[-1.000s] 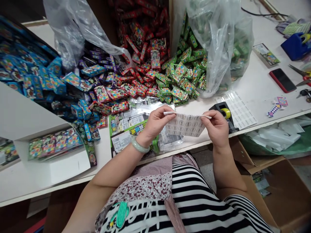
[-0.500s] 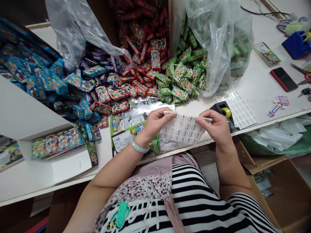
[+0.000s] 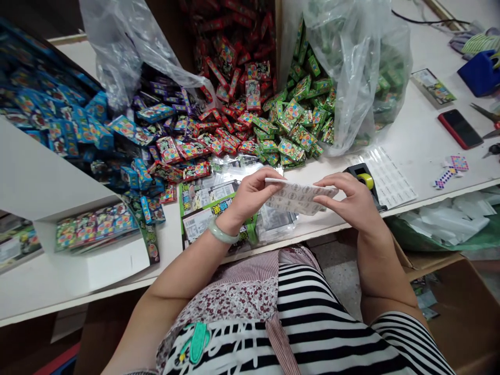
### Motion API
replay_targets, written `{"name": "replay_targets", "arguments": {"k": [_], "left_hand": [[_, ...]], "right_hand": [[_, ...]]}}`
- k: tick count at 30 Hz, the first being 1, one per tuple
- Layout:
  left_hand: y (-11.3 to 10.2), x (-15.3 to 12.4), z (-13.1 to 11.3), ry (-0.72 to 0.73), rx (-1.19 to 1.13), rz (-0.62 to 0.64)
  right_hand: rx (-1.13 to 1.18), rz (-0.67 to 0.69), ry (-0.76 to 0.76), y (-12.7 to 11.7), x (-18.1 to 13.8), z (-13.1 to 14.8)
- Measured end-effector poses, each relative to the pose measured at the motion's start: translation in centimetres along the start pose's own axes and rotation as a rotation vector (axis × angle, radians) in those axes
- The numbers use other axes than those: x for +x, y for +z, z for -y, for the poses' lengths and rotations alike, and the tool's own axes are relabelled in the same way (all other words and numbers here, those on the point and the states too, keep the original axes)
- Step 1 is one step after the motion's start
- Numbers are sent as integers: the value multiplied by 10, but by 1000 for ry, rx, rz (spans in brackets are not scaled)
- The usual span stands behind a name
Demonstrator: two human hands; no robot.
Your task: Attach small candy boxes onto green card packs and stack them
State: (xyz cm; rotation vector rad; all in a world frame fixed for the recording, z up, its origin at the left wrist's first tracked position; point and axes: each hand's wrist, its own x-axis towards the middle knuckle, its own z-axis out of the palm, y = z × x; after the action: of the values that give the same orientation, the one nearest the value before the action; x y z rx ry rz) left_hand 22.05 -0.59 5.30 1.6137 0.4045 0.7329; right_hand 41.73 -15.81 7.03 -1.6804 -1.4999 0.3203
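Stretched between my two hands is a white sheet of round stickers [image 3: 295,197] with dark print, tilted so that I see it at a slant. My left hand [image 3: 255,195], with a pale bangle at the wrist, pinches its left end between thumb and fingers. At the other end my right hand [image 3: 349,198] has its thumb below and fingers above, the sheet's edge lying between them. Below the sheet are clear plastic bags [image 3: 279,221] and flat printed packaging [image 3: 213,213] on the table. Just beyond my right hand stands a black tape dispenser [image 3: 365,182] with yellow tape.
Small candy boxes lie heaped across the back: blue [image 3: 66,125], purple, red [image 3: 219,138] and green [image 3: 292,127]. A clear bag [image 3: 355,78] stands over the green ones. A white carton [image 3: 101,265] is at left. A phone [image 3: 461,127] and scissors [image 3: 484,112] lie at right.
The sticker sheet has tipped from facing me to a flatter slant. My right hand has shifted slightly right, its thumb and fingers further apart. My left hand still grips its end.
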Motion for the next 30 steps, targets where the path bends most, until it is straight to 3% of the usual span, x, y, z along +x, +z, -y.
{"name": "replay_targets", "arguments": {"k": [6, 18, 25, 30], "left_hand": [[0, -3, -1, 38, 74, 101], [6, -4, 3, -232, 11, -7], [0, -5, 8, -187, -144, 51], [10, 1, 4, -170, -35, 22]], "right_hand": [[-94, 51, -23, 4, 6, 5], [71, 128, 0, 6, 7, 10], [80, 120, 68, 11, 9, 6], [16, 141, 37, -3, -2, 11]]}}
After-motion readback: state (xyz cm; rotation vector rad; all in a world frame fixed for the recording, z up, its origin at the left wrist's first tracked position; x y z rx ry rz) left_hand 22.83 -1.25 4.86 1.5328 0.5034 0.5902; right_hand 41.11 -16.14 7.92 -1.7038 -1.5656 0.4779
